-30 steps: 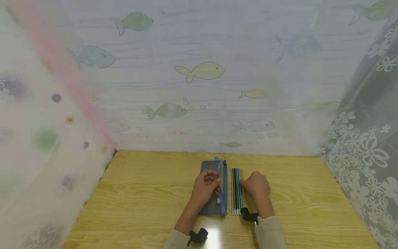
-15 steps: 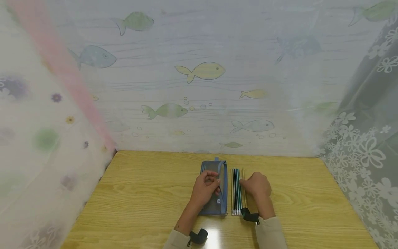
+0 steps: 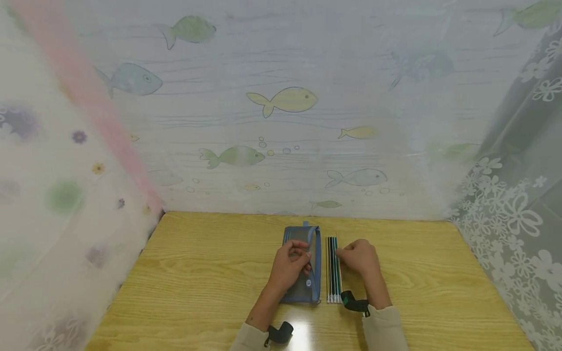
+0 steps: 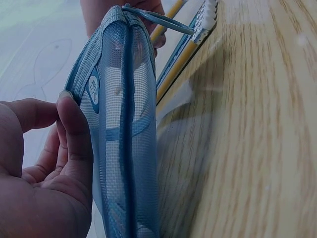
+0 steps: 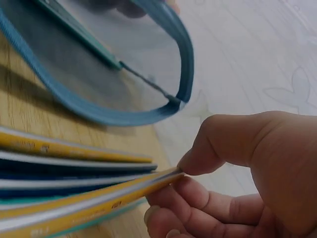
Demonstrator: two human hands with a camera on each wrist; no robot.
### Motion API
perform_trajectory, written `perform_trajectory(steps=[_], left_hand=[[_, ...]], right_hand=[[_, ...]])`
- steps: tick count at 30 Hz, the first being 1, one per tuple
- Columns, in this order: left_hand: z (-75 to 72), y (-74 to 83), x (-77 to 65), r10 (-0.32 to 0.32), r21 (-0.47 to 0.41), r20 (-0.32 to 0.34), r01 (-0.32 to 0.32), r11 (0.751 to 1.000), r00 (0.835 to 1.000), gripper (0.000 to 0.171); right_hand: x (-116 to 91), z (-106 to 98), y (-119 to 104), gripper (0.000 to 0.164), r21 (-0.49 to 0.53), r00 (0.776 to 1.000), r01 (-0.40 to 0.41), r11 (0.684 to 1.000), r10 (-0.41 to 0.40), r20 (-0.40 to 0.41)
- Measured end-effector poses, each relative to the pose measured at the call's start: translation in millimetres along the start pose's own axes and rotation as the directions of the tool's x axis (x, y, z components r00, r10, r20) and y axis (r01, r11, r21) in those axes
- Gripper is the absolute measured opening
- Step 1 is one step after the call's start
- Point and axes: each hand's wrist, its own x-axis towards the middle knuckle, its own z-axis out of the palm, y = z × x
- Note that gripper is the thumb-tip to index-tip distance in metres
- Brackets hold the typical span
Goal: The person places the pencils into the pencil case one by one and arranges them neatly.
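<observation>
A blue mesh zip pencil pouch [image 3: 300, 295] lies on the table with its zipped side gaping toward the right. My left hand [image 3: 286, 267] pinches the edge of its opening between thumb and forefinger, also plain in the left wrist view, where the pouch [image 4: 111, 94] stands on edge beside the fingers. Right of it lies a row of pencils [image 3: 332, 273], dark, teal and yellow, white erasers toward me. My right hand [image 3: 362, 256] pinches the end of a yellow pencil [image 5: 99, 202] between thumb and fingers, over the row's right side. The pouch mouth [image 5: 185, 64] gapes just beyond.
The wood-grain table [image 3: 197, 273] extends to both sides. Behind it hangs a curtain with fish [image 3: 291, 100], and a flowered cloth [image 3: 66, 219] closes the left. A black camera mount [image 3: 281, 333] sits on the left wrist, another mount [image 3: 353, 302] on the right.
The yellow pencil first edged away to the right of the row, then came back left and slightly farther off with my right hand. My left hand and the pouch stayed in place.
</observation>
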Motion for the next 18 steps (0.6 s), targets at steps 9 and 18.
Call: perform_trajectory(steps=[9,18], left_hand=[[0.2,-0.7,-0.3,0.017,-0.006,0.01,-0.017,1.0,1.0,0.028],[1.1,-2.0,0.6,0.013,0.012,0.01,-0.013,1.0,1.0,0.028]], right_hand=[[-3,5,-12,0.033,0.098,1.0,-0.011,0.995,0.011,0.004],[2,16,-18,0.025,0.13,1.0,0.024,0.991,-0.024,-0.003]])
